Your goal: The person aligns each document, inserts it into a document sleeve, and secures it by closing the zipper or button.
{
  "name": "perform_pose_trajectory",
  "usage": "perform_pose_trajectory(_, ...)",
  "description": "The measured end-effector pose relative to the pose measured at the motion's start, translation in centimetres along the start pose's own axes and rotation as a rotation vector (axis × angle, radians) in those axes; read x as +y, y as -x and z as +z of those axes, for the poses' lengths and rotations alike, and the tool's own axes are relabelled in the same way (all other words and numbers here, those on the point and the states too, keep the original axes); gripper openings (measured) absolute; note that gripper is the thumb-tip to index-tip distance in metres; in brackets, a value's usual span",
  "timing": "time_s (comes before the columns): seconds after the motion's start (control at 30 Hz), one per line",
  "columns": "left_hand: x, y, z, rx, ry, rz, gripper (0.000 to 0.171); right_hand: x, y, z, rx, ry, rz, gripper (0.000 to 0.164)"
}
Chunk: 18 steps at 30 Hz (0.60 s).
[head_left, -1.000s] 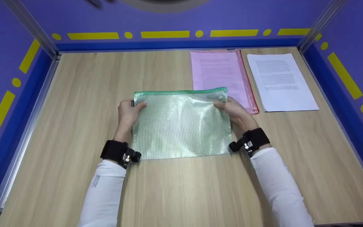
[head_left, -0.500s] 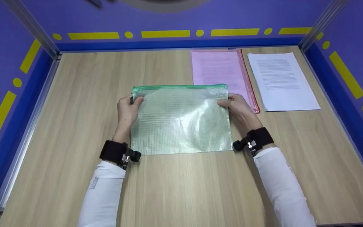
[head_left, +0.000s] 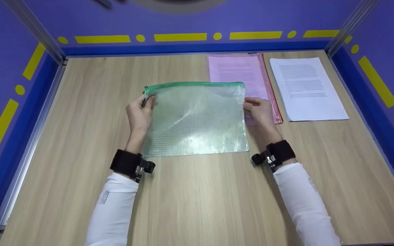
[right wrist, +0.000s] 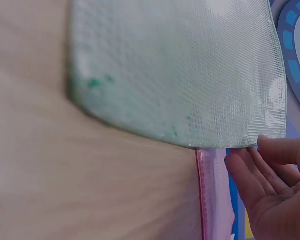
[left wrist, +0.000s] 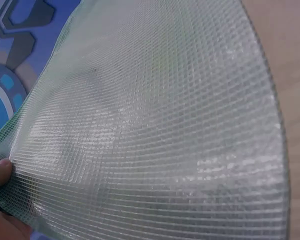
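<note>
A translucent mesh zipper pouch (head_left: 197, 119) with a green zip along its far edge is held up in front of me, tilted. My left hand (head_left: 139, 113) grips its left side near the zip corner, thumb on the near face, fingers mostly hidden behind. At the right edge my right hand (head_left: 261, 111) holds the pouch by its fingertips. In the right wrist view the thumb of the right hand (right wrist: 280, 195) lies on the pouch's edge, with the other fingers behind and below it. No contents can be made out inside the pouch.
A pink zipper pouch (head_left: 233, 70) with printed sheets inside lies at the back, partly covered by the green-zip pouch. To its right is a stack of printed paper (head_left: 308, 89). Blue-purple panels (head_left: 183, 20) wall the wooden table (head_left: 197, 198) at the back and sides.
The green-zip pouch has moved up and away from me, its zip edge farther over the pink pouch. The right hand has shifted from overlapping the pouch's face to its very edge.
</note>
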State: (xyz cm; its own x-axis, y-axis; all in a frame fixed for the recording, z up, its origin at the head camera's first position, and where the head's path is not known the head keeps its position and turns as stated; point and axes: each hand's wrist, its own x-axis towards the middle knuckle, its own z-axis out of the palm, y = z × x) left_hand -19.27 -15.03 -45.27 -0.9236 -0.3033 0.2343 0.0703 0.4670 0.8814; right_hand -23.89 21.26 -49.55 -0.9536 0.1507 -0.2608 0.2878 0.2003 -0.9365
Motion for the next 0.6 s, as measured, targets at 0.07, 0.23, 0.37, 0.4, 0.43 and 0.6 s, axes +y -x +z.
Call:
perform_pose_trajectory(0.07,0.4,0.1,0.0,0.027,0.006,0.041,0.019,-0.1,0.4,0.3,0.036,0.005,-0.055,0.037)
perform_pose_trajectory(0.23,1.1,0.6,0.1,0.053,-0.017,0.173,0.017,-0.4,1.5,1.4,0.002,-0.015,-0.165,0.035)
perform_pose_trajectory(0.37,1.5,1.0,0.5,0.042,-0.081,0.312,0.015,-0.7,2.7,2.7,-0.099,-0.021,-0.186,0.036)
perform_pose_trajectory(0.4,1.7,1.1,0.6,0.037,-0.100,0.344,0.016,-0.7,3.0,3.1,-0.125,-0.019,-0.185,0.037)
perform_pose_trajectory(0.43,1.8,1.2,0.7,0.032,-0.117,0.372,0.016,-0.8,3.3,3.4,-0.146,-0.023,-0.183,0.037)
perform_pose_trajectory(0.6,2.4,1.6,1.2,-0.008,-0.193,0.483,0.021,-1.1,4.4,5.1,-0.247,-0.018,-0.185,0.037)
